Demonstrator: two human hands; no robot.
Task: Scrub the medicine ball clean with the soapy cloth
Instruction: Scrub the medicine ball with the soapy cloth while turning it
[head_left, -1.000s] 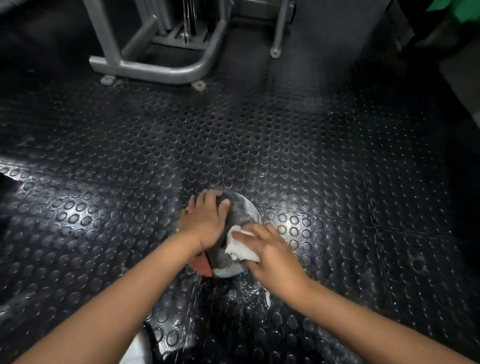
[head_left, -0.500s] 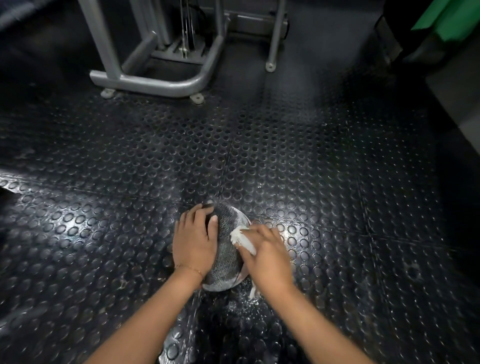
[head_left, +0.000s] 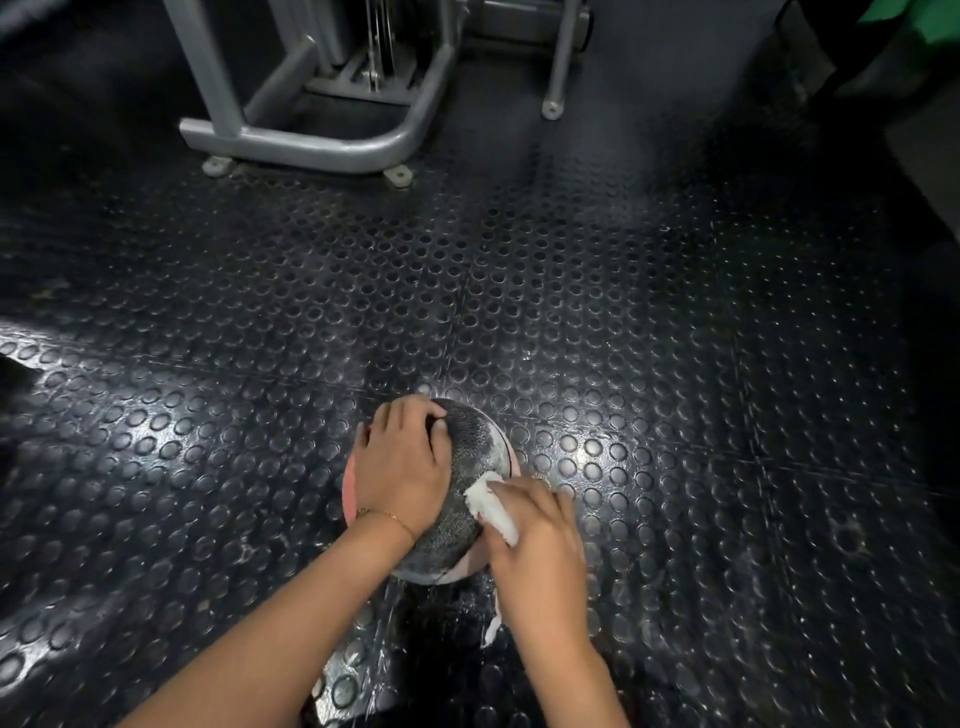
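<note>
Medicine ball (head_left: 470, 467): grey and textured, with pink panels at its left and lower edges. It sits on the floor, low in the centre of view, between both hands.
Left hand (head_left: 402, 467): palm laid over the ball's upper left, fingers bent over the crown. The grip is closed on the ball.
Right hand (head_left: 540, 551): at the ball's right side. The grip is closed round the cloth, pressing it to the surface.
Cloth (head_left: 491, 506): white and bunched. One end shows above the fingers and a strip hangs below the hand.
Floor (head_left: 675, 364): dark studded rubber, with wet specks near the ball.
Bracelet (head_left: 388, 517): thin chain on the left wrist.
Machine frame (head_left: 322, 143): grey steel, well apart from the ball.
</note>
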